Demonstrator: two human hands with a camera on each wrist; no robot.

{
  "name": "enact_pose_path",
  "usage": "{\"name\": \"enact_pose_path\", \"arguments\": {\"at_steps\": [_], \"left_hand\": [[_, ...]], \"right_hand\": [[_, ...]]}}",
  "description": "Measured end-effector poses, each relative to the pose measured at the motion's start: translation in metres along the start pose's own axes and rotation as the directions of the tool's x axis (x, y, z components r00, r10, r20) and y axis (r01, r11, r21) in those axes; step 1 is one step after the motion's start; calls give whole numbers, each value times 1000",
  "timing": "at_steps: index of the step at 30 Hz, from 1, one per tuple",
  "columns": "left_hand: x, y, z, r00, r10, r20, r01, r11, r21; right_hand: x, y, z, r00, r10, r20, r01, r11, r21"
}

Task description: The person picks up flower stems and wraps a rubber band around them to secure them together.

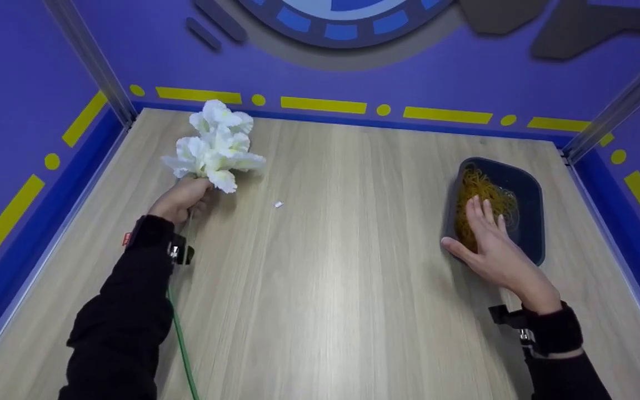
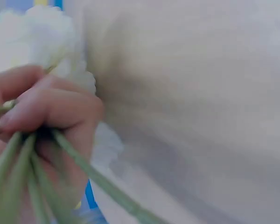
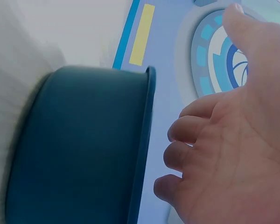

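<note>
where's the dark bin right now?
In the head view, the dark bin is on the right side of the table, partly under the right hand.

Rubber bands partly hidden by right hand, green stems blurred and cut off below (left-wrist view), white scrap too small to identify.

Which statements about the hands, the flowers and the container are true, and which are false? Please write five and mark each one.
1. The left hand holds white flowers by their stems. True.
2. The right hand grips the container's rim. False: the right hand is open above the container, holding nothing.
3. Thin yellowish strands lie tangled inside the container. True.
4. The container is bright red. False: it is dark blue-grey.
5. A small white piece lies on the table between the hands. True.
</note>
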State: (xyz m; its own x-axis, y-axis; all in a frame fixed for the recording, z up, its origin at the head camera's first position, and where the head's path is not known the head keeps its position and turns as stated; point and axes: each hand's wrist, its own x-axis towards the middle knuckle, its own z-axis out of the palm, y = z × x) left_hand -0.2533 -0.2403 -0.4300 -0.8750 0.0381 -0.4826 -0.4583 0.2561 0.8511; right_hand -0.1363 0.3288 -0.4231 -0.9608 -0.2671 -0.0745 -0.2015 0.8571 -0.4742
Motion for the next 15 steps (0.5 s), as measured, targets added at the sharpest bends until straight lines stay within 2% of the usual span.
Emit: {"name": "enact_pose_path", "arguments": {"at_steps": [1,3,5,7,11,15], "left_hand": [[-1,2,3,1000,6,-5,-6,997,-79],[-1,6,11,999,30,-19,-34,972,-234],[-2,9,20,997,64,-40,-74,930,-359],[-4,13,30,994,90,-57,-106,878,-466],[-8,20,49,987,121,-103,-158,793,-589],[-13,30,69,979,154,-131,-202,735,-647]], "right_hand": [[1,-1,0,1000,-1,1,1,1000,-2],[2,-4,1,1000,-6,-4,6,1000,-5],[2,-7,1,1000,-11,-8,11,1000,-7],[3,-10,2,1000,-18,-7,18,1000,-9],[6,-18,6,999,-35,7,35,999,-5],[10,-25,10,998,-63,10,63,998,11]]}}
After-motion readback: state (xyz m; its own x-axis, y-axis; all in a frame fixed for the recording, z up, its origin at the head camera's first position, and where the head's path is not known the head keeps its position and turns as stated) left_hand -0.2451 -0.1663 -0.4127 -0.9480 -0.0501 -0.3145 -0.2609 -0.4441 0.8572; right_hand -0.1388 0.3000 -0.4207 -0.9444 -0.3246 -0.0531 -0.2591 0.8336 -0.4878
